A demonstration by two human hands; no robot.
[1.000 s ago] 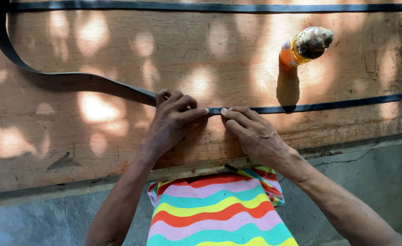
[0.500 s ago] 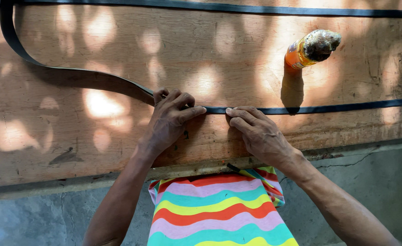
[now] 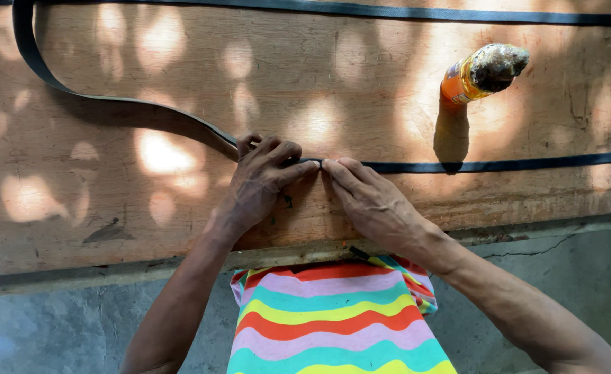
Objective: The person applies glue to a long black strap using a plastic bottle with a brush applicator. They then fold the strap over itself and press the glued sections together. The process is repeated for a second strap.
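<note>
1. Your left hand (image 3: 260, 179) and right hand (image 3: 371, 201) meet at the middle of a wide plywood board (image 3: 111, 208), fingertips almost touching each other.
2. Between them runs a thin black strip (image 3: 499, 165), flat, narrow and rubbery in look, matte against the wood.
3. To the right of your hands the strip lies straight and flat on the board, its long axis running left to right, reaching nearly to the board's right edge.
4. To the left of your hands the strip lifts off the wood and bends away in a loose curve, up toward the top left corner, where it turns and joins a second straight run along the top edge.
5. Your left hand has its fingers curled and pressed together down on the strip where the flat part ends; whether it pinches the strip or only presses it, you cannot tell.
6. Your right hand lies flat, fingers close together, their tips pressing on the strip just right of the left hand.
7. The board is rough, grainy and stained, dappled with round patches of sunlight.
8. An orange bottle (image 3: 468, 77) with a crusted, dirty cap stands upright on the board, right of your hands and just above the strip, casting a shadow across it.
9. Below the board's near edge shows striped cloth (image 3: 333, 325) in wavy bands of bright colour, over a grey concrete floor (image 3: 56, 332).
</note>
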